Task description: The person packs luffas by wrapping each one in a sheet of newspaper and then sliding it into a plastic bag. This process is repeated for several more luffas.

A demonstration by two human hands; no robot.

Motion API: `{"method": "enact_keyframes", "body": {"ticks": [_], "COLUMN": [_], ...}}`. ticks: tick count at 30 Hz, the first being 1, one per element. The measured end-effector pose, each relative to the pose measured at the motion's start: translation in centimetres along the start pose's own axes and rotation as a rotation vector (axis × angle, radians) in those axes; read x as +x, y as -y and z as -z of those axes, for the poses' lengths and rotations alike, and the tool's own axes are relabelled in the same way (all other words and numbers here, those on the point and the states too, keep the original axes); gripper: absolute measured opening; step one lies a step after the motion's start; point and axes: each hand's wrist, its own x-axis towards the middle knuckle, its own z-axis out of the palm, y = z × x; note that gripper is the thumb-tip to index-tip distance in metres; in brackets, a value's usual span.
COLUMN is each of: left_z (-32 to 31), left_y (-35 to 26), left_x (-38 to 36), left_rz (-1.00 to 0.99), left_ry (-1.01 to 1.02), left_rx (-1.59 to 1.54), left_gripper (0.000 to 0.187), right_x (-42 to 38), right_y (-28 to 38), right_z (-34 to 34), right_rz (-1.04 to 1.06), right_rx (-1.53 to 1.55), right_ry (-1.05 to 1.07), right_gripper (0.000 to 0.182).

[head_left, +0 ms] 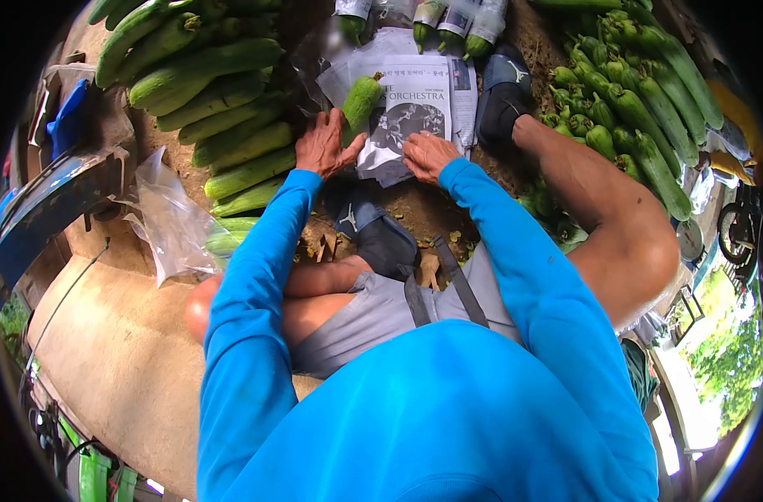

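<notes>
A long green gourd (362, 104) lies slantwise over the left edge of a printed newspaper sheet (419, 84). My left hand (321, 145) is at the gourd's near end, with fingers and thumb around it. At the sheet's near right part is my right hand (431, 156), its fingers bent and pressed together on the paper's edge. Several gourds wrapped in newspaper (455, 25) lie just beyond the sheet, their green ends showing.
Bare gourds (205, 71) are piled on the left, and more green gourds (628, 92) on the right. Clear plastic bags (176, 217) lie by the left pile. My sandalled feet (373, 226) (504, 92) flank the paper. A blue metal object (55, 201) stands far left.
</notes>
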Motion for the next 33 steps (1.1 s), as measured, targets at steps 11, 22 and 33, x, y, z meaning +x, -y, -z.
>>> {"method": "enact_keyframes", "body": {"ticks": [11,22,33], "left_z": [-3.0,2.1,-1.4], "left_y": [1.8,-1.3,-5.2], "left_x": [0.2,1.8,5.4], "left_rz": [-0.012,-0.134,-0.547], "left_ry": [-0.071,0.054,0.263], "left_rx": [-0.028,0.014,0.088], "left_gripper": [0.059,0.06,0.061], "right_x": [-2.5,-2.7,-3.7], "right_y": [0.4,1.2,2.3], "right_z": [-3.2,-2.8,-1.5], "right_rz": [-0.148,-0.19,-0.156], "right_rx": [-0.092,-0.094,-0.184], "right_ry": [-0.074,-0.13,-0.108], "right_gripper": [0.027,0.026,0.023]}}
